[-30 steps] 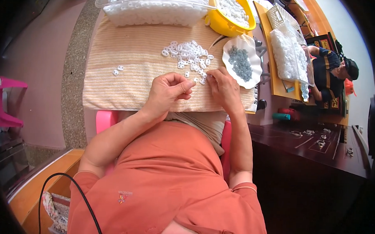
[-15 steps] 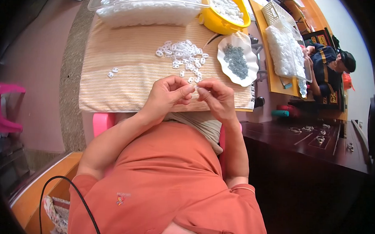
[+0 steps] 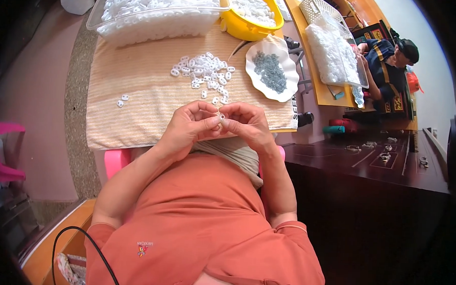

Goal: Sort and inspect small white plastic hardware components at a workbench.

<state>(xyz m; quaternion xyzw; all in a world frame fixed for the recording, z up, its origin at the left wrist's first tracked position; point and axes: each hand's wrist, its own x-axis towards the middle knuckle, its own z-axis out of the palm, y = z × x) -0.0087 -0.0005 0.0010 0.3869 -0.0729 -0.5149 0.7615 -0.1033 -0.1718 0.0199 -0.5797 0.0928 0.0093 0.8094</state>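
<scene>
Your left hand [image 3: 191,125] and right hand [image 3: 244,124] meet above the bench [image 3: 138,117], fingers pinched on one small white plastic piece [image 3: 220,115]. A loose pile of white pieces [image 3: 203,74] remains; few look finished.

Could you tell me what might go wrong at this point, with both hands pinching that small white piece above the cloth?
The small white piece is pinched between the left hand and right hand near the striped cloth's front edge; if it slips, it may drop into the lap. A sleeve or wrist reaching forward could also scatter the loose white pieces or nudge the plate of grey parts.
</scene>
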